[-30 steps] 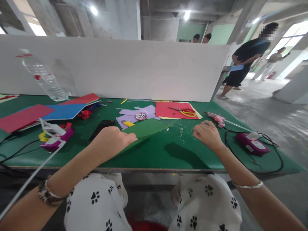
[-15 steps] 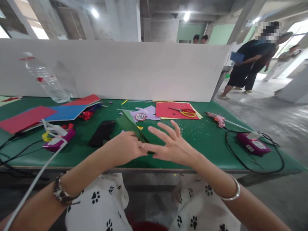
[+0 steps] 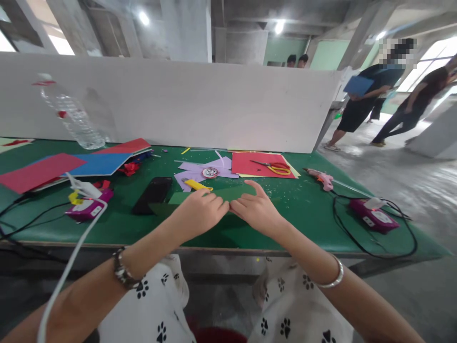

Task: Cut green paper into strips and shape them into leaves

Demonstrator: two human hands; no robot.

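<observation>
Both hands meet over the near part of the green table, gripping a sheet of green paper [image 3: 228, 193]. My left hand [image 3: 200, 209] is closed on the paper's near edge, fingers curled. My right hand [image 3: 257, 207] pinches the same edge right beside it, one finger raised. The fingertips of the two hands almost touch. Left of the paper lies a black phone [image 3: 153, 195]. Just beyond it are a yellow-handled tool [image 3: 198, 185], purple paper pieces [image 3: 224, 166] and a round patterned roll [image 3: 210, 173].
Scissors [image 3: 278, 167] rest on red paper [image 3: 246, 164]. A pink glue gun [image 3: 323, 180] and purple power socket [image 3: 374, 215] are at right. Another socket [image 3: 89, 207], coloured sheets [image 3: 103, 164] and a bottle [image 3: 76, 119] stand left. A white panel [image 3: 200, 105] backs the table. People [image 3: 360, 105] stand beyond.
The green paper has swung from upright and slanted to low and sideways. My right hand's spread fingers have closed on its edge. The yellow-handled tool shows more fully.
</observation>
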